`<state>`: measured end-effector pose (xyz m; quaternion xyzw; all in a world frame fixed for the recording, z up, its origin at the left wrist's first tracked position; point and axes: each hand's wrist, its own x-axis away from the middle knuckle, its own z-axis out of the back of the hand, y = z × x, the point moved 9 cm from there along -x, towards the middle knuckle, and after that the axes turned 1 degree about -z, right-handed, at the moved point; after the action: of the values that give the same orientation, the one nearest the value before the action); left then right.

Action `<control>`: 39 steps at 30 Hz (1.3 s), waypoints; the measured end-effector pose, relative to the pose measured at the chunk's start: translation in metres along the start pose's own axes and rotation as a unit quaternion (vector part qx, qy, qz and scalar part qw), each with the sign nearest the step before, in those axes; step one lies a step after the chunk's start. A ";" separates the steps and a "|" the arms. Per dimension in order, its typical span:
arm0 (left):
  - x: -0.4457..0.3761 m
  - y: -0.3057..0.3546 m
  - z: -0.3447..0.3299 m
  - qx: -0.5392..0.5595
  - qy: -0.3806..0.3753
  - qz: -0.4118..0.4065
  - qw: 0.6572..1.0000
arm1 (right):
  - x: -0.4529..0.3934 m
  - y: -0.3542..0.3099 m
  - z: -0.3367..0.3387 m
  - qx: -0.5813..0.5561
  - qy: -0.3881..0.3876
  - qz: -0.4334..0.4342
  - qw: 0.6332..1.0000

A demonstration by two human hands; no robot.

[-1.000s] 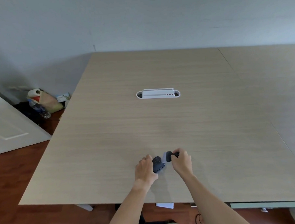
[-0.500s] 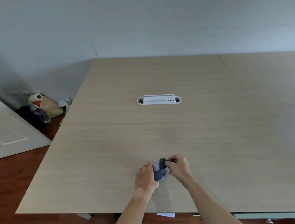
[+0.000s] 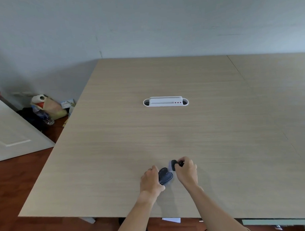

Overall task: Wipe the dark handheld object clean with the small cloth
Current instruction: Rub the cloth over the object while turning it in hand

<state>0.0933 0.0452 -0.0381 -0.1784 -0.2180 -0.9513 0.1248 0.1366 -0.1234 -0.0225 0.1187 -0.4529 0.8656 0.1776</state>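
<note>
A dark rounded handheld object (image 3: 165, 177), shaped like a computer mouse, sits low over the near part of the wooden table (image 3: 114, 134). My left hand (image 3: 150, 181) grips its left side. My right hand (image 3: 186, 169) is closed on a small pale lilac cloth (image 3: 171, 165) bunched around a dark pad at its fingertips. The cloth touches the far right end of the dark object. The object's underside and much of the cloth are hidden by my fingers.
A white cable tray (image 3: 165, 101) is set into the table's middle. On the floor at the left stand a bag with a paper roll (image 3: 44, 106) and a plastic bottle (image 3: 43, 115), beside a white door (image 3: 7, 135). The table's near edge lies just below my wrists.
My right hand with the cloth has drawn away from the top of the dark object to its far right end. My left hand has kept its grip.
</note>
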 end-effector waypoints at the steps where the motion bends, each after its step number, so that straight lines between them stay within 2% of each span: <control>1: 0.000 0.000 0.000 0.002 0.000 0.001 1.000 | -0.001 -0.003 -0.003 -0.023 -0.018 0.007 1.000; 3: 0.000 -0.001 0.001 0.000 0.001 0.004 1.000 | 0.000 -0.006 -0.013 -0.056 -0.078 0.001 0.995; 5: 0.000 -0.001 0.000 0.000 0.000 0.007 1.000 | 0.001 0.000 -0.019 -0.033 -0.110 -0.010 0.993; 7: 0.000 -0.002 -0.001 0.000 0.000 0.006 1.000 | -0.002 0.006 -0.011 0.009 -0.060 -0.012 0.998; 9: -0.001 -0.001 0.000 0.001 0.000 0.005 1.000 | -0.003 0.006 0.001 0.002 -0.002 -0.007 1.000; 11: -0.001 -0.001 0.002 0.002 0.002 0.005 1.000 | -0.003 -0.003 -0.005 -0.029 -0.040 0.011 0.999; 13: -0.001 -0.001 0.004 0.008 0.001 0.009 1.000 | 0.000 -0.007 -0.019 -0.014 -0.112 0.020 0.993; 14: -0.001 -0.001 0.004 0.016 -0.001 0.011 1.000 | 0.000 -0.005 -0.021 0.006 -0.117 0.020 0.993; 17: -0.001 -0.003 0.002 0.034 -0.006 0.010 0.999 | -0.001 0.002 -0.004 0.034 -0.006 0.003 0.999; 18: -0.001 -0.004 0.002 0.038 -0.005 0.008 0.999 | -0.002 0.001 -0.001 0.026 0.009 0.006 1.000; 22: 0.000 -0.004 0.006 0.055 -0.005 0.009 0.998 | -0.001 -0.008 -0.021 -0.003 -0.104 0.023 0.994; 23: 0.000 -0.005 0.006 0.065 -0.004 0.010 0.998 | -0.001 -0.006 -0.022 0.021 -0.105 0.023 0.994; 25: 0.001 -0.007 0.005 0.095 -0.006 0.012 0.995 | -0.002 -0.002 -0.009 0.083 -0.039 0.018 0.996; 27: 0.001 -0.008 0.004 0.108 -0.006 0.012 0.994 | -0.003 0.000 -0.002 0.069 -0.006 0.013 0.997; 29: 0.001 -0.009 0.005 0.115 -0.003 0.013 0.993 | -0.003 -0.003 -0.013 0.003 -0.072 0.008 0.997; 31: 0.001 -0.009 0.005 0.125 -0.006 0.016 0.992 | 0.000 0.001 -0.024 0.008 -0.126 -0.007 0.992; 33: 0.001 -0.008 0.006 0.124 -0.011 0.013 0.992 | -0.001 0.007 -0.016 0.042 -0.070 -0.013 0.997; 35: 0.001 -0.007 0.006 0.121 -0.015 0.011 0.993 | -0.001 0.009 -0.005 0.020 -0.014 -0.009 1.000; 37: 0.001 -0.007 0.006 0.120 -0.016 0.009 0.993 | -0.001 0.005 -0.009 -0.022 -0.043 0.006 0.999; 39: 0.001 -0.008 0.007 0.119 -0.018 0.011 0.993 | 0.002 0.003 -0.017 -0.013 -0.094 0.012 0.995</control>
<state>0.0922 0.0549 -0.0352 -0.1817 -0.3297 -0.9139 0.1520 0.1326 -0.1102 -0.0339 0.1916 -0.4803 0.8466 0.1260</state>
